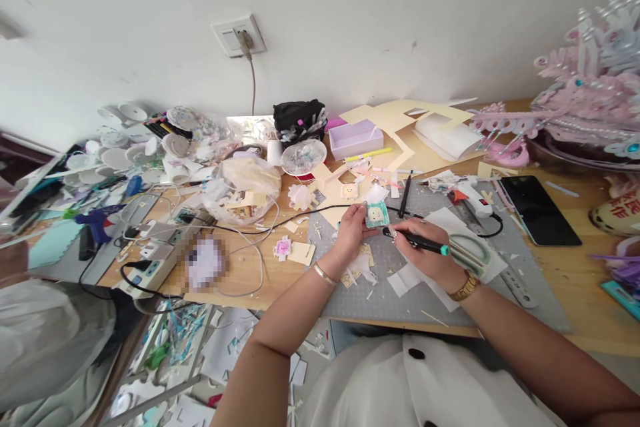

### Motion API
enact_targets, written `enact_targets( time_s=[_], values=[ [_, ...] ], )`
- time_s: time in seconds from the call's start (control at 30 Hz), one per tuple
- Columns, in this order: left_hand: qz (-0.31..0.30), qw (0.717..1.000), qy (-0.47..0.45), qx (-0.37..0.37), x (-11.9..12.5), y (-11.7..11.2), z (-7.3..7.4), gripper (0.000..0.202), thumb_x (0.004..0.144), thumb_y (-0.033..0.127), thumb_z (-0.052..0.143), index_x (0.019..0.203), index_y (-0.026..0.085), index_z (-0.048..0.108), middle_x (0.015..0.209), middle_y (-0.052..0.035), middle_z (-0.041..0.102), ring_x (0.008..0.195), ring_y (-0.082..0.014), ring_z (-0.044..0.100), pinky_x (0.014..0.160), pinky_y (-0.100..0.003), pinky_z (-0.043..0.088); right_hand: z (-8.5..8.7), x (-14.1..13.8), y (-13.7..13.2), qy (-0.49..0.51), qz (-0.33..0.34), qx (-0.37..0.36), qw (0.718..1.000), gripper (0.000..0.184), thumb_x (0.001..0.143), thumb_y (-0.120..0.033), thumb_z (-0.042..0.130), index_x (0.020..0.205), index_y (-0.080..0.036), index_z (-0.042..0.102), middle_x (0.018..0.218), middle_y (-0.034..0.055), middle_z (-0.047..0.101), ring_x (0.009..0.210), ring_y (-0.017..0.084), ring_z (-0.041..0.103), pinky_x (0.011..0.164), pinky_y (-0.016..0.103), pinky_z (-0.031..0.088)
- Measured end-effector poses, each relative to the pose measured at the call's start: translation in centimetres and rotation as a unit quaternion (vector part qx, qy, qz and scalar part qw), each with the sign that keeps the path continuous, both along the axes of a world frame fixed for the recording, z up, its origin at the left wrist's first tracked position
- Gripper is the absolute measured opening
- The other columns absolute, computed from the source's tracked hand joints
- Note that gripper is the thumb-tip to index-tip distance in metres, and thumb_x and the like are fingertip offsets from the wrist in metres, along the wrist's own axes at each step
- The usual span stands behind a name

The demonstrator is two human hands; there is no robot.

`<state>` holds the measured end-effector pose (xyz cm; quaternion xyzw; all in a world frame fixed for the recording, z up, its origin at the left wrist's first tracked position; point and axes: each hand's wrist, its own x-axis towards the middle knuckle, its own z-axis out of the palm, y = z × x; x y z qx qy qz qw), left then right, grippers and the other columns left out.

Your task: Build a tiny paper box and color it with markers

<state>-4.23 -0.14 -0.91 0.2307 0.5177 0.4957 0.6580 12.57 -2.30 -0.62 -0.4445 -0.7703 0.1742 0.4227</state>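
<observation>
My left hand (353, 227) pinches a small teal and cream paper craft piece (377, 214) above the grey cutting mat (520, 293). My right hand (425, 255) grips a black pen-like tool with a teal end (417, 241). Its tip points left and sits right beside the lower edge of the craft piece. A thin black cord runs from the tool area leftward across the desk. Both wrists wear gold bands.
A white glue gun (470, 195), green-handled scissors (473, 253) and a black tablet (539, 209) lie to the right. A lilac box (355, 138), cream card sheets, a plastic bag of scraps (245, 190) and a power strip (150, 267) crowd the wooden desk. Pink ornaments stand far right.
</observation>
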Motion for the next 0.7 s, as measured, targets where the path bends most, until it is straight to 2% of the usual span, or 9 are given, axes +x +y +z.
enact_targets(
  time_s=[0.17,0.37,0.7],
  values=[
    [-0.004,1.0,0.005,0.005,-0.02,-0.06,-0.05,0.019,0.089,0.038,0.062,0.087,0.02,0.056,0.072,0.0015,0.063,0.062,-0.014,0.062,0.068,-0.031,0.058,-0.19,-0.04,0.01,0.0,-0.002,-0.008,1.0,0.013,0.09,-0.029,0.058,0.09,-0.025,0.071,0.083,0.0025,0.078,0.074,0.019,0.072,0.07,0.031,0.055],
    [0.0,1.0,0.007,-0.001,0.06,0.01,0.03,0.017,0.091,0.036,0.059,0.086,0.02,0.055,0.069,0.0025,0.061,0.058,-0.0127,0.06,0.059,-0.025,0.053,0.08,-0.08,-0.02,-0.002,0.006,0.0,1.0,0.012,0.09,-0.027,0.058,0.088,-0.025,0.07,0.081,0.002,0.078,0.072,0.019,0.072,0.071,0.031,0.055],
    [0.002,1.0,0.015,0.001,0.04,-0.04,-0.05,0.019,0.089,0.037,0.062,0.086,0.02,0.055,0.07,0.0027,0.058,0.06,-0.0126,0.058,0.068,-0.029,0.055,-0.06,-0.39,-0.04,0.01,0.014,-0.034,0.999,0.015,0.091,-0.033,0.057,0.092,-0.026,0.071,0.086,0.0033,0.078,0.076,0.02,0.073,0.072,0.033,0.056]
  ],
)
